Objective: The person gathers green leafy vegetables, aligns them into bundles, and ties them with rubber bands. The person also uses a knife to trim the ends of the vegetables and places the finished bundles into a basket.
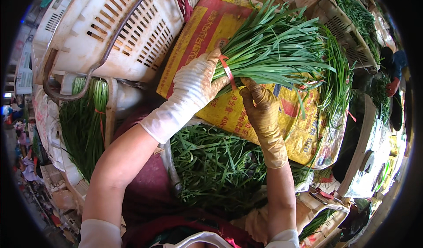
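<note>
A bunch of long green leaves, likely garlic chives [274,46], lies over a yellow and red woven sack [198,36] that bears printing. My left hand [198,74], in a soiled white glove, grips the bunch at its stem end. A red-and-white tie [227,70] circles the stems beside my left thumb. Just below the tie, my right hand [259,97], in a yellowed glove, has its thumb and fingertips close together near the lower edge of the bunch. Whether those fingertips pinch the tie's end is not clear.
A white plastic crate [132,26] with a metal handle [112,39] stands at upper left. Tied greens [89,115] stand at left. Loose leaves [218,162] lie below the sack; another bunch [337,79] lies at its right. A person's hand [392,86] shows at far right.
</note>
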### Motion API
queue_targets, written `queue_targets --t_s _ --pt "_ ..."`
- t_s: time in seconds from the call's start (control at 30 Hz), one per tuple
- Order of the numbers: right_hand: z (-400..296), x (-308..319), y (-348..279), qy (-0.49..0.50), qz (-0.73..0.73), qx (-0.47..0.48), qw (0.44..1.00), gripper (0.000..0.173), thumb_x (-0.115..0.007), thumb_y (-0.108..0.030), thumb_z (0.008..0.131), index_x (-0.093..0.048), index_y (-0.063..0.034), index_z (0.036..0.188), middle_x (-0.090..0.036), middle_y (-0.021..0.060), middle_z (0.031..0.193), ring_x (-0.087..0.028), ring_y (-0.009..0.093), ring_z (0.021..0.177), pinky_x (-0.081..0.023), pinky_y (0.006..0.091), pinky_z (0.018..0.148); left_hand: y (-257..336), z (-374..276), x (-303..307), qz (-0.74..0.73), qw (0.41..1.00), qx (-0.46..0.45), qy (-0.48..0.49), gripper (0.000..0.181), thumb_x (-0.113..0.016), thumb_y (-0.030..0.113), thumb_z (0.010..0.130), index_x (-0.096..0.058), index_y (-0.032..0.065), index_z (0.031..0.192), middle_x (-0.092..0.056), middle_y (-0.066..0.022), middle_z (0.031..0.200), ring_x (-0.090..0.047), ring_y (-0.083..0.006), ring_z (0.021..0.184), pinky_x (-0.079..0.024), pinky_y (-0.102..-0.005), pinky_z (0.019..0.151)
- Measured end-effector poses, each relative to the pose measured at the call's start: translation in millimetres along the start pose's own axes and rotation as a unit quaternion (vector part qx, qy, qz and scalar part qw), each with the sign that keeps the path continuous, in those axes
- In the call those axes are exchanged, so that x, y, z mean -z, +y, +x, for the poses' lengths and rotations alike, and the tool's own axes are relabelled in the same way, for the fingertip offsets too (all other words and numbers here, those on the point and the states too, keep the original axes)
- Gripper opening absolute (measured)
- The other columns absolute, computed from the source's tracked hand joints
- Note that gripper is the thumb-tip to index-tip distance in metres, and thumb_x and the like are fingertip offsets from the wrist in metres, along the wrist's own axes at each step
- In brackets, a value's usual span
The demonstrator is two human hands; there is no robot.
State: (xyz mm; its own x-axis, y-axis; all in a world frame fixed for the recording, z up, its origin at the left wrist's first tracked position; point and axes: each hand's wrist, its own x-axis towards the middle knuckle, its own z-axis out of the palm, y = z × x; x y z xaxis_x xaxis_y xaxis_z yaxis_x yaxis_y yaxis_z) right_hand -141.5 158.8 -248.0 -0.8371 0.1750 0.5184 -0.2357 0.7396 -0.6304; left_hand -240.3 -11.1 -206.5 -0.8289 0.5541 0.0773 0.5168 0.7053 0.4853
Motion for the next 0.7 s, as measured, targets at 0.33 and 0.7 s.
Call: queue_targets --t_s 0.33,0.7 --pt "19.8 8.6 -7.3 -0.094 -0.090 0.040 0.991 0.021 -0.071 -0.007 0.082 -0.067 -0.0110 0.102 -0.067 0.0103 0.083 -0.065 0.031 0.072 -0.053 0.0386 0.061 2.6 -1.3 2.2 0.053 0.999 -0.005 -0.008 0.069 -0.079 0.024 0.080 -0.048 0.0021 0.137 -0.058 -0.0127 0.132 -0.058 -0.0253 0.119 -0.045 -0.0314 0.104" --pt "2.6 -4.4 8.6 -0.161 0.027 -0.079 0.983 0.008 -0.064 -0.005 0.086 -0.067 -0.0097 0.090 -0.068 0.0080 0.078 -0.067 0.025 0.072 -0.052 0.0349 0.065 -9.4 0.7 -6.9 0.073 0.988 -0.120 0.069 0.080 -0.072 0.039 0.083 -0.036 0.0048 0.146 -0.060 -0.0156 0.114 -0.063 -0.0358 0.096 -0.052 -0.0428 0.082"
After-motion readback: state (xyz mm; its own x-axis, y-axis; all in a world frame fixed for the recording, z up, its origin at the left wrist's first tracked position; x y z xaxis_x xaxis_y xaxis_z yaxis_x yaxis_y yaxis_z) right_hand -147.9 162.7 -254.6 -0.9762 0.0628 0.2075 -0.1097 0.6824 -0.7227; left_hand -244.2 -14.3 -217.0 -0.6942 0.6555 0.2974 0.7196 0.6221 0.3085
